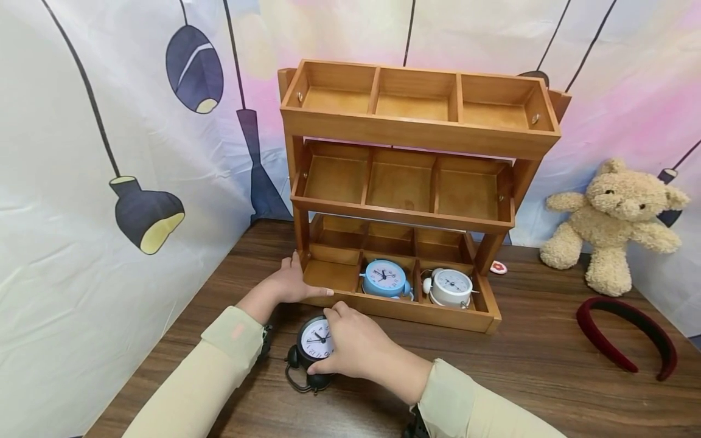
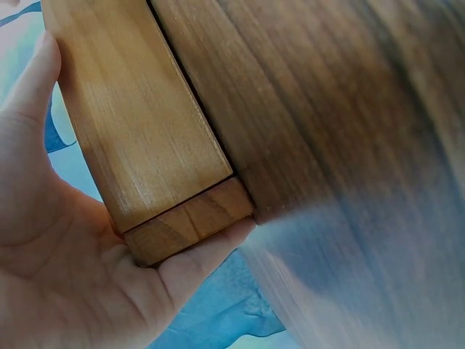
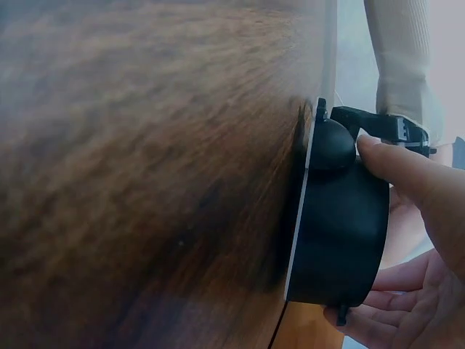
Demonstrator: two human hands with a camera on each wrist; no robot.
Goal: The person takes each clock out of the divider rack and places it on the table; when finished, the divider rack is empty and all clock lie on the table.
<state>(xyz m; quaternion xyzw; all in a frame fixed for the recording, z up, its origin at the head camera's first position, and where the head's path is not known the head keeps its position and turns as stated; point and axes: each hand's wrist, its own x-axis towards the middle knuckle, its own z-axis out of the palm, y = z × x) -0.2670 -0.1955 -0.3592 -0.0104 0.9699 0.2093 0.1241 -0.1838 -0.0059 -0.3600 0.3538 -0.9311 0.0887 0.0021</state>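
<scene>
In the head view, a black twin-bell alarm clock (image 1: 316,338) faces up near the table's front, bells and handle toward me. My right hand (image 1: 356,340) grips it, thumb by a bell and fingers at the opposite side; the right wrist view shows the clock's black casing (image 3: 338,225) in that grasp. I cannot tell whether it touches the table. My left hand (image 1: 287,281) rests against the bottom left corner of a three-tier wooden rack (image 1: 400,311), thumb along the front board, fingers straight along the side. Blue (image 1: 385,278) and white (image 1: 451,288) alarm clocks lie in the bottom tier's middle and right compartments.
A beige teddy bear (image 1: 619,219) sits at the back right. A dark red headband (image 1: 602,340) lies in front of it. Beside the rack is a small white item with a red mark (image 1: 498,267). A printed cloth (image 1: 181,152) hangs behind the dark wooden table (image 1: 526,389).
</scene>
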